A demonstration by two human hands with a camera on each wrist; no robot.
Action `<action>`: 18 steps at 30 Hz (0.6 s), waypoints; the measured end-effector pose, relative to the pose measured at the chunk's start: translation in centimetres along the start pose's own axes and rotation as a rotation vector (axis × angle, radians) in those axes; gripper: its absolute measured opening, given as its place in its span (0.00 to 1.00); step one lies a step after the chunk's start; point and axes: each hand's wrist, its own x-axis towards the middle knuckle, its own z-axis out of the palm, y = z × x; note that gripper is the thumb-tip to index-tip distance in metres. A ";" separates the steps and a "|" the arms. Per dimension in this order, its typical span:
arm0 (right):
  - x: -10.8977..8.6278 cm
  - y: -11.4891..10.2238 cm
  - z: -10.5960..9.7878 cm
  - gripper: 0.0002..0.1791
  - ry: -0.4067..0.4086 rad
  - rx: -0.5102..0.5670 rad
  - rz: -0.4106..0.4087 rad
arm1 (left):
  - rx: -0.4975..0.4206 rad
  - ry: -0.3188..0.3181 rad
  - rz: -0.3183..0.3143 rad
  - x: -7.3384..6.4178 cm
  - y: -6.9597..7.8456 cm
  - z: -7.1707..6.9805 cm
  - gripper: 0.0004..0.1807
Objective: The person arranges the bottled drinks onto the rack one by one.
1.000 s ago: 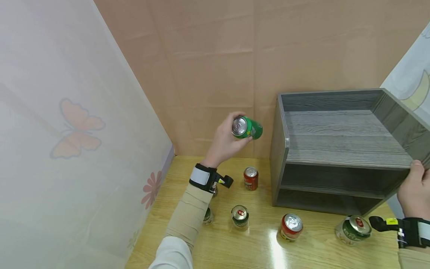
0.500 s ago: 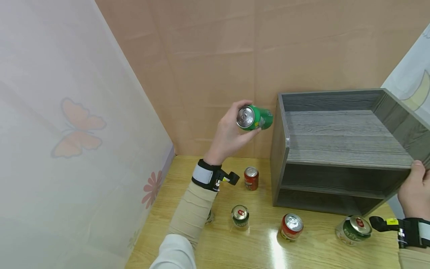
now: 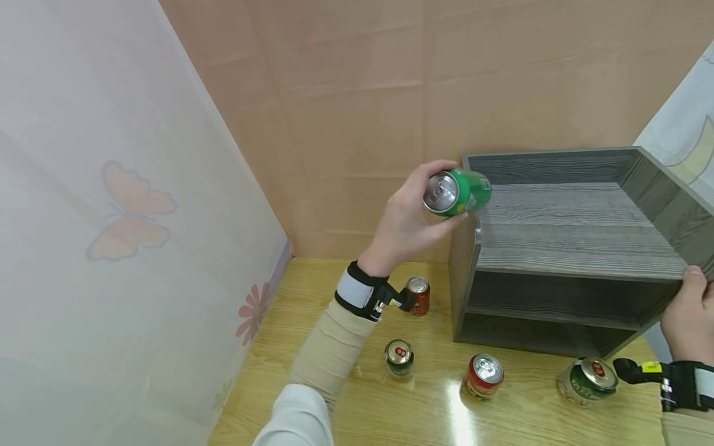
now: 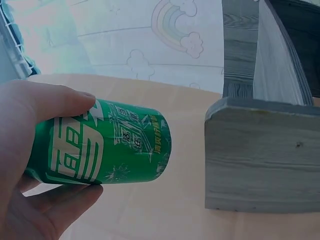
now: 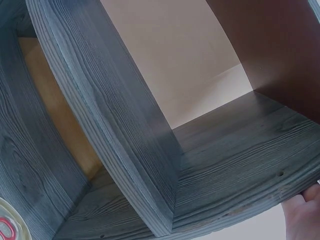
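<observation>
My left hand (image 3: 403, 224) grips a green soda can (image 3: 471, 191) by its top end, fingers on one side and thumb on the other. The can is tilted, its silver lid toward me and its base pointing right. In the head view it overlaps the left upper edge of a grey wood-grain shelf unit (image 3: 574, 229); in the left wrist view, a gap shows between the can (image 4: 125, 142) and the side panel (image 4: 260, 157). At far right, my right hand (image 3: 688, 319) holds the front edge of the unit's right side panel, thumb on the inner face.
A red can (image 3: 418, 296) stands left of the unit, partly behind the left wrist camera. Nearer me on the wooden table (image 3: 268, 384) stand a green-and-white can (image 3: 399, 359), a red can (image 3: 484, 376) and a wider green-and-white can (image 3: 587, 383). A tan backdrop (image 3: 346, 111) rises behind.
My left hand has carried the green can right and slightly up, from the backdrop to the unit's left upper edge. The right hand and the unit have stayed in place.
</observation>
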 end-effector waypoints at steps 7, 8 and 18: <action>-0.2 -0.2 0.0 0.22 0.005 -0.027 -0.007 | 0.010 -0.068 0.041 0.4 0.5 1.6 0.40; -0.2 -0.2 0.0 0.20 0.005 -0.025 -0.009 | 0.011 -0.075 0.053 0.5 0.5 1.8 0.39; 0.0 -0.1 -0.1 0.11 0.003 -0.014 -0.017 | 0.070 -0.136 0.140 0.9 0.8 3.4 0.39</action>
